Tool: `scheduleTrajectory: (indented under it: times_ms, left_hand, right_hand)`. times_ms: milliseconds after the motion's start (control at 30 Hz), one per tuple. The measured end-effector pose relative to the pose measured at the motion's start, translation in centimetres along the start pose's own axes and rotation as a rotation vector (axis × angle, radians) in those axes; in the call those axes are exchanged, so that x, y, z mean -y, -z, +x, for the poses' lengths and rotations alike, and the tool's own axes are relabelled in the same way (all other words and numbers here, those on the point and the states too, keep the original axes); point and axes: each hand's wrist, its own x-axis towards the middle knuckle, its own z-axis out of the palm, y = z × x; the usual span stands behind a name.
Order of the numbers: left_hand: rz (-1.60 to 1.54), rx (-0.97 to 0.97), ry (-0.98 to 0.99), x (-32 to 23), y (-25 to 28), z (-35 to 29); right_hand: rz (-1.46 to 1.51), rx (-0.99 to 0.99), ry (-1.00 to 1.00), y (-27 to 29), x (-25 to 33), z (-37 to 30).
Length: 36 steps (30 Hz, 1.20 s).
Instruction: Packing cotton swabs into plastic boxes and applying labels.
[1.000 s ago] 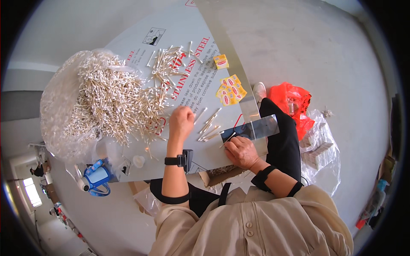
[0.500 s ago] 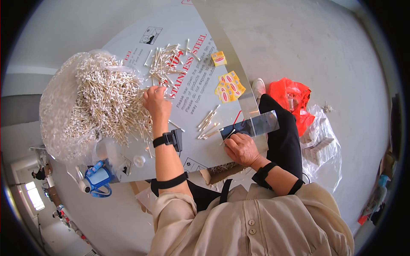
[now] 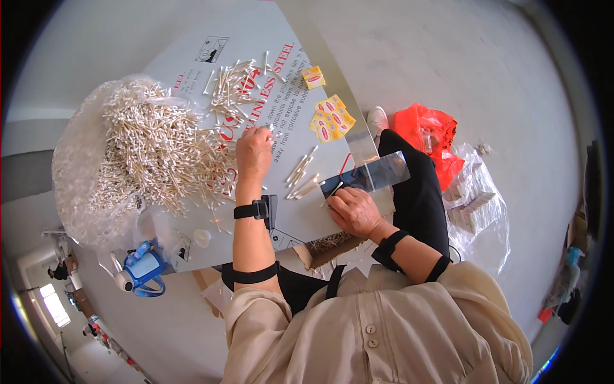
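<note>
A heap of cotton swabs (image 3: 160,144) spills from a clear plastic bag at the left of the table. My left hand (image 3: 254,153) is just right of the heap, fingers pinched; white tips show at its fingertips, apparently cotton swabs. My right hand (image 3: 355,210) is closed at the table's near right edge, with a cotton swab (image 3: 337,188) at its fingertips. Under those fingers lies a clear film strip (image 3: 388,170), dark where it reflects, sticking out past the edge. Between my hands is a small group of swabs (image 3: 302,173).
Loose swabs (image 3: 233,86) and yellow printed cards (image 3: 333,119) lie farther back on the metal-sheet table. A blue-and-white bottle (image 3: 144,269) hangs by the near left corner. An open carton (image 3: 327,249) sits below the edge. Red (image 3: 425,131) and clear (image 3: 473,214) bags rest on the floor.
My left hand has moved right, away from the heap's edge, with white tips now showing at its fingers. The right hand stays by the film strip. The whole view has shifted slightly.
</note>
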Motion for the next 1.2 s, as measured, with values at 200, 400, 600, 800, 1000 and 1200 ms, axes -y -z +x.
scheduleTrajectory:
  times_ms: [200, 400, 600, 800, 1000, 1200]
  left_hand:
    - [0.056, -0.274, -0.123, -1.3, -1.4, -1.1]
    - [-0.03, -0.062, -0.058, -1.9, -1.8, -3.1]
    - [-0.019, 0.067, -0.158, -4.5, -2.0, -5.6]
    - [0.248, -0.146, -0.046, -7.4, -5.2, -9.1]
    - [0.373, -0.063, 0.002, -8.8, -7.4, -12.7]
    - [0.421, -0.096, 0.013, -7.0, -7.1, -9.6]
  right_hand:
    - [0.008, -0.004, 0.0, 0.1, 0.1, 0.1]
    - [0.01, -0.012, 0.001, 0.0, -0.1, -0.1]
    - [0.016, 0.0, -0.006, -0.2, -0.2, -0.3]
    - [0.032, -0.022, 0.005, -0.4, -0.3, -0.3]
    - [0.035, -0.078, 0.05, -0.5, -0.6, -0.6]
    - [0.031, -0.076, 0.002, -0.8, -0.4, -0.7]
